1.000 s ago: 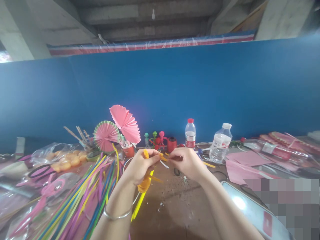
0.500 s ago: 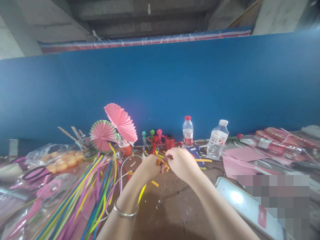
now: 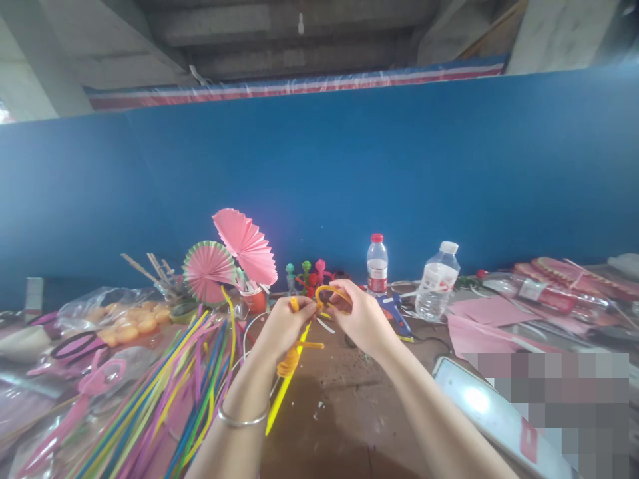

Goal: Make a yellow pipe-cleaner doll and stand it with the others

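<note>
Head view: a broad blue panel (image 3: 319,173) spans the background, and before it runs a brown counter (image 3: 359,426) crowded at both sides. Next in size is a bundle of coloured strips (image 3: 164,392) spread over the near left, in yellow, blue, green and purple. At the near right lies a pale phone-like slab (image 3: 499,409) with a bright glare on it. Two pink pleated fans (image 3: 244,243) rise at the back left. Between these, over the middle of the counter, the left hand (image 3: 284,329) has thumb and fingers pinched together on an orange strip (image 3: 323,289); the right hand (image 3: 362,316) has its fingers curled and closed on the same strip, which arches in a small loop between the two. Behind the right forearm stand a white-capped bottle (image 3: 438,286) and, smaller, a red-capped bottle (image 3: 378,266). A bright yellow strip (image 3: 282,399) slants below the left hand, a blue glue gun (image 3: 396,313) lies near the right one, and an orange wound piece (image 3: 288,364) hangs just under the left palm. Smallest are the little coloured figures (image 3: 306,267) at the back.
</note>
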### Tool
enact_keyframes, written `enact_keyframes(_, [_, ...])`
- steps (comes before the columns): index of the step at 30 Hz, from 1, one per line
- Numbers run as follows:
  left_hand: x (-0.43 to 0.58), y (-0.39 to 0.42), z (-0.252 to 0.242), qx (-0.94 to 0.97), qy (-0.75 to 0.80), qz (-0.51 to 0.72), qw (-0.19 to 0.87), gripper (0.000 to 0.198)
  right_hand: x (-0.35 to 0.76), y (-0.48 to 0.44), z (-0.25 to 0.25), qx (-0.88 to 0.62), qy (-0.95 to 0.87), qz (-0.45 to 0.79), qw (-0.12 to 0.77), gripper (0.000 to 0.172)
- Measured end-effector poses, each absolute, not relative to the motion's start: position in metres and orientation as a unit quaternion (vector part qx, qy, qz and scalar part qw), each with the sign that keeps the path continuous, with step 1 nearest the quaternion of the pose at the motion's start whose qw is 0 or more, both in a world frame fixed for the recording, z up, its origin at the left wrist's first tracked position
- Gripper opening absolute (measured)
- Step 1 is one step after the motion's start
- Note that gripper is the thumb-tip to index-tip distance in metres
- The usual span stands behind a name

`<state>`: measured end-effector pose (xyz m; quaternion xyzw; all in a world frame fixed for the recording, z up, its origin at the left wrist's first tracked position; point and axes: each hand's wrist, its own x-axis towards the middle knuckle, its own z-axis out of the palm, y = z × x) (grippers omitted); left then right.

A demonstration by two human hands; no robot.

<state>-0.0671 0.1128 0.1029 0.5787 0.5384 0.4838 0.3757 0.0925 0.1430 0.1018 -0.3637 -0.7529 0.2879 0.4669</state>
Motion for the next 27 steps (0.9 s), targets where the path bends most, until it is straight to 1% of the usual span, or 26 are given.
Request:
enact_keyframes(4, [-0.064, 0.111, 0.106, 0.569, 0.519, 0.488, 0.411, 0.023, 0.093, 0.146, 0.099, -0.353, -0.746, 0.379, 0.419, 0.021])
enact_keyframes(6, [-0.063, 0.109, 0.109, 0.58, 0.516, 0.483, 0.405, 0.023, 0.091, 0.145, 0.099, -0.359, -0.74, 0.394, 0.411, 0.021])
enact_keyframes(8, [-0.062, 0.108, 0.112, 0.597, 0.527, 0.475, 0.374, 0.023, 0.089, 0.142, 0.101, -0.384, -0.733, 0.377, 0.415, 0.022])
enact_keyframes(12, [-0.059, 0.105, 0.119, 0.635, 0.564, 0.45, 0.277, 0.021, 0.087, 0.138, 0.103, -0.437, -0.722, 0.342, 0.414, 0.028])
enact_keyframes(16, [-0.055, 0.102, 0.12, 0.65, 0.59, 0.43, 0.213, 0.02, 0.087, 0.139, 0.102, -0.45, -0.709, 0.347, 0.418, 0.028])
enact_keyframes(18, [-0.053, 0.101, 0.119, 0.667, 0.594, 0.42, 0.162, 0.019, 0.088, 0.142, 0.099, -0.446, -0.705, 0.361, 0.417, 0.031])
enact_keyframes(20, [-0.052, 0.1, 0.12, 0.692, 0.583, 0.413, 0.108, 0.018, 0.088, 0.146, 0.096, -0.44, -0.693, 0.389, 0.419, 0.033])
enact_keyframes(22, [-0.05, 0.1, 0.121, 0.713, 0.564, 0.409, 0.078, 0.017, 0.088, 0.149, 0.093, -0.423, -0.672, 0.437, 0.423, 0.033])
enact_keyframes(27, [-0.05, 0.1, 0.123, 0.739, 0.531, 0.408, 0.075, 0.017, 0.088, 0.152, 0.093, -0.347, -0.598, 0.581, 0.43, 0.026])
